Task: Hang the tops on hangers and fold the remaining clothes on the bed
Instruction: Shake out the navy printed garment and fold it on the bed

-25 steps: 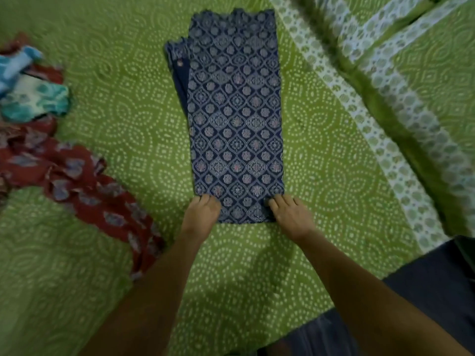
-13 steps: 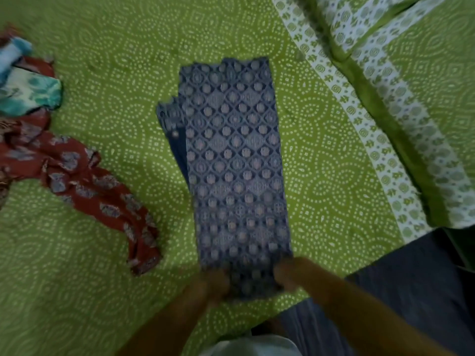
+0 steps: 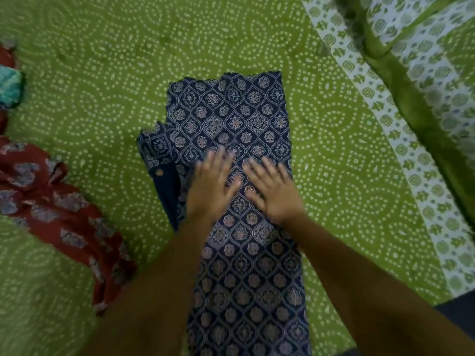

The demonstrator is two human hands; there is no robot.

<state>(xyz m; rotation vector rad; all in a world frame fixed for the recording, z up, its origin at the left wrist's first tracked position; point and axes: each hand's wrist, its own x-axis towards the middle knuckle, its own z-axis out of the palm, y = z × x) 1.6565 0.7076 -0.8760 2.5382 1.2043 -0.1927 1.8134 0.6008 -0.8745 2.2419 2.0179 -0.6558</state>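
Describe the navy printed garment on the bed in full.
The navy garment looks like thin woven cloth, printed with pale medallions in a lattice. It lies flat as a long folded strip on the green bedsheet, an under layer sticking out at its left edge. The left hand and right hand lie flat on its middle.

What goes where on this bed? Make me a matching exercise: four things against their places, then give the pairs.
Things:
1. navy patterned garment
2. red printed garment
3. teal cloth
4. white-bordered green sheet

Places:
A. upper right
B. far left edge
C. centre, under both hands
D. lower left

Pairs: 1-C, 2-D, 3-B, 4-A
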